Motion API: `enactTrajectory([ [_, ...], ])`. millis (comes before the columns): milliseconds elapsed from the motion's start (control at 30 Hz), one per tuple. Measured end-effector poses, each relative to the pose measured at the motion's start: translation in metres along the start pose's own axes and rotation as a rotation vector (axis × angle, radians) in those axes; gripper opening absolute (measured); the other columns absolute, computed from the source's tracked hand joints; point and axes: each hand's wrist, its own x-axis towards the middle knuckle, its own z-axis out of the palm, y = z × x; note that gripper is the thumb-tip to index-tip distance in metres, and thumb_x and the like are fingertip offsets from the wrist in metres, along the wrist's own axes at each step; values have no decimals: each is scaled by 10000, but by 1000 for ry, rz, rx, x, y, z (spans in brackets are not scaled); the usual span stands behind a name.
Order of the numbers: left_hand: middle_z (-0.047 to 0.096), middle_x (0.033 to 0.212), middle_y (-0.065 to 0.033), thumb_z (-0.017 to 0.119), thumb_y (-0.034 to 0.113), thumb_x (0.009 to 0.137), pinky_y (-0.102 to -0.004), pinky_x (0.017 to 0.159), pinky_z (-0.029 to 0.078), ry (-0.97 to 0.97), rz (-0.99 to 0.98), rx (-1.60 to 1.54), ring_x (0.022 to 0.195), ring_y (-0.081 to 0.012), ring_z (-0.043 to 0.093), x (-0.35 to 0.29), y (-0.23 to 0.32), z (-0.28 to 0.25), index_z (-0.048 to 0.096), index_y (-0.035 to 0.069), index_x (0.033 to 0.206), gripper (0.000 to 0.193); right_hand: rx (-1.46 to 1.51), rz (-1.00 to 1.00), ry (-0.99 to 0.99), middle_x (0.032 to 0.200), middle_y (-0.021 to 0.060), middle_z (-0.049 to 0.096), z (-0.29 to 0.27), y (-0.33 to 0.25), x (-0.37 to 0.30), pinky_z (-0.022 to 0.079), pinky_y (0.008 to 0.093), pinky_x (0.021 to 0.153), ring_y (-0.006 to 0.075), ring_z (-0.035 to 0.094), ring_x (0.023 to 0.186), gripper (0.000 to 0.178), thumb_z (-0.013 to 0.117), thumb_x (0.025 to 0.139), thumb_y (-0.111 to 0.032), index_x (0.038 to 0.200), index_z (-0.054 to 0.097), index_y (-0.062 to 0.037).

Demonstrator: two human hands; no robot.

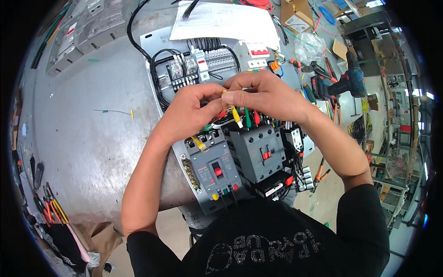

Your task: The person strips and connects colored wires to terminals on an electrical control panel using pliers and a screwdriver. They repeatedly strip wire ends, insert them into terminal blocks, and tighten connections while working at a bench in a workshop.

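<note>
Both of my hands meet above a mounting plate that carries electrical parts. My right hand (270,94) is closed, its thumb and fingers pinching a yellow-sleeved wire (236,115) whose pale end points down toward me. My left hand (191,111) is closed beside it, fingertips together near the same wire; what they grip is hidden. Below the left hand sits a grey circuit breaker (203,161) with a red toggle and a yellow-sleeved lug at its top. To its right is a second dark grey breaker (258,159). Green-sleeved (248,119) and red-sleeved (256,116) wire ends stand behind it.
A printed sheet (230,21) lies across the plate's far end, near relays (182,67) and a terminal strip (219,59). At right are a cordless drill (346,81) and a clear plastic bag (309,46). Pliers (53,205) lie at the lower left; grey enclosures (90,34) stand far left.
</note>
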Motion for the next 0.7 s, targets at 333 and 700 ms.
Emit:
enactTrajectory([
  [333,723,941,-66,734,113,959,-312,784,538,-42,11,68,874,-139,665,0,-1,3,763,-36,1019,164,-20,29,-63,972,-1,743,-12,-8,6,522,277,895,80,644,1003,319,686,1071,-298,1113,780,4],
  [700,707,889,-146,694,284,1005,-419,820,545,-40,56,347,868,-322,694,-6,7,3,760,0,883,315,-147,-109,-15,982,4,736,1,-5,13,549,268,884,61,641,937,113,717,1025,-76,1105,727,4],
])
